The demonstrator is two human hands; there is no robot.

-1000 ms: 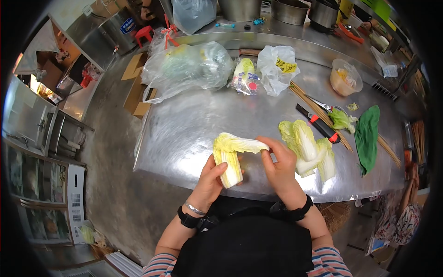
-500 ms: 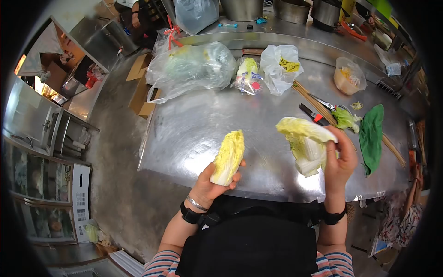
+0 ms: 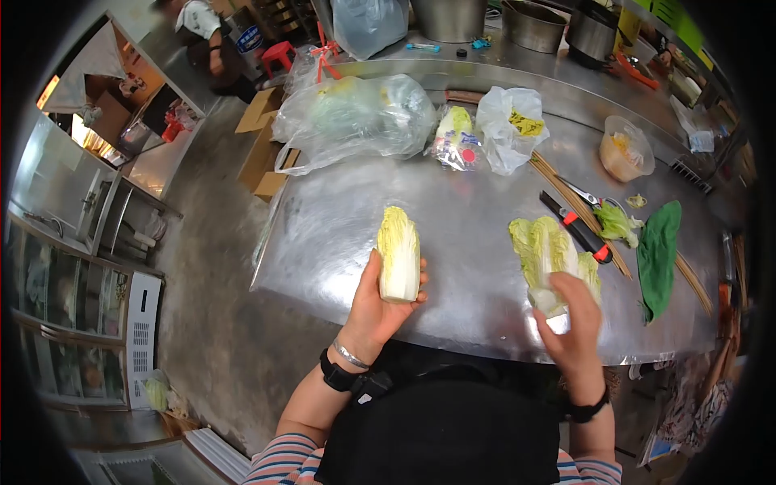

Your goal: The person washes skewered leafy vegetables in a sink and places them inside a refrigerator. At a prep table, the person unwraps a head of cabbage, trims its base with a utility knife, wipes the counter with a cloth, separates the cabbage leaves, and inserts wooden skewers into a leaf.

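Note:
My left hand is wrapped round a small yellow-white cabbage heart, held upright above the steel table. To the right, several loose cabbage leaves lie in a pile. My right hand is over the front end of that pile, thumb and fingers apart, holding nothing that shows. It hides part of the leaves. Just behind the pile are a black and red box cutter, scissors and thin wooden sticks. A small green leaf piece and a green cloth lie further right.
Along the back are a large clear plastic bag, a wrapped cabbage, a white bag and a plastic tub. Pots stand on the raised shelf. A cardboard box is left of the table; a person stands beyond.
My right hand has carried a pulled-off leaf to the pile and let go, then drawn slightly down. My left hand has turned the cabbage heart upright. A person has come further into view.

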